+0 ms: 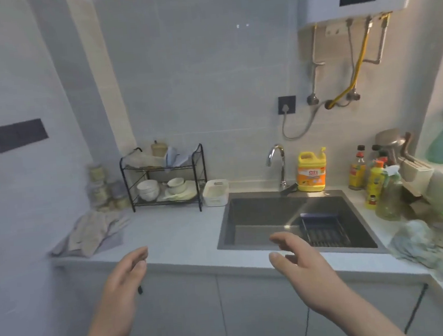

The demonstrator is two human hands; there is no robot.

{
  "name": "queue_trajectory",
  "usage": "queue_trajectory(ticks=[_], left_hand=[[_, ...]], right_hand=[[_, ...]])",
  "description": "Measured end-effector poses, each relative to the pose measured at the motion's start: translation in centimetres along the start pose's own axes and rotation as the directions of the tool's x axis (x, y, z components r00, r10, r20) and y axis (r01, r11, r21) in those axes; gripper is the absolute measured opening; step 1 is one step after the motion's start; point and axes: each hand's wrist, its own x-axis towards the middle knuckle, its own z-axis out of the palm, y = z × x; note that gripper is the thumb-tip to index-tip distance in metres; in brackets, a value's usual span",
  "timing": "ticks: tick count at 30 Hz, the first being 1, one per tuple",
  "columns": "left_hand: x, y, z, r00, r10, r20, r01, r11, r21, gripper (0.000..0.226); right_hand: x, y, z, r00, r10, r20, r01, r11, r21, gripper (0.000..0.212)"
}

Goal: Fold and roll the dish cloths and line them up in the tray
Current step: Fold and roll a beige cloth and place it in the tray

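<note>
Left hand (123, 281) and right hand (301, 262) lower centre, both empty, fingers loose and spread, over the counter (184, 240) edge. Cloths (92, 232) piled mid-left on counter (crumpled, unfolded). White tray (215, 193) centre frame, between rack (164, 181) and sink (273, 217), well apart from cloths.

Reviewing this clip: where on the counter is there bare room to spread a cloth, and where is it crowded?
Bare counter lies between the cloth pile on the left and the sink, in front of the dish rack and white tray. Right of the sink it is crowded: bottles, a knife block, another crumpled cloth.
</note>
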Motion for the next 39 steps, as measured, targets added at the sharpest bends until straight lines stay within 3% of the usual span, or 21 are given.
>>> queue_trajectory(ticks=[4,12,27,32,35,39], left_hand=[[3.1,-1.5,-6.9,0.998,-0.001,-0.061,0.002,1.000,0.015,0.020],[9.6,-3.5,-12.9,0.995,-0.063,-0.072,0.068,0.995,0.071,0.026],[30.4,-13.1,-16.3,0.936,-0.290,-0.199,0.329,0.923,0.199,0.022],[36.3,-15.7,-20.4,0.905,-0.323,-0.277,0.381,0.905,0.188,0.022],[40.1,-17.6,-23.1,0.879,-0.352,-0.323,0.415,0.896,0.155,0.011],[47.2,-21.6,-27.1,0.856,-0.406,-0.321,0.474,0.864,0.172,0.022]], right_hand=[[3.6,-3.6,7.8,0.997,-0.043,0.061,0.045,0.998,-0.034,0.037],[10.3,-7.2,17.9,0.980,-0.055,0.193,0.061,0.998,-0.025,0.038],[36.3,-3.6,33.5,0.916,0.015,0.401,-0.028,0.999,0.025,0.035],[43.2,-4.2,40.5,0.866,0.043,0.499,-0.040,0.999,-0.017,0.035],[46.4,-4.7,44.8,0.838,0.076,0.540,-0.074,0.997,-0.024,0.034],[51.0,-4.7,52.3,0.816,0.136,0.562,-0.146,0.989,-0.026,0.028]])
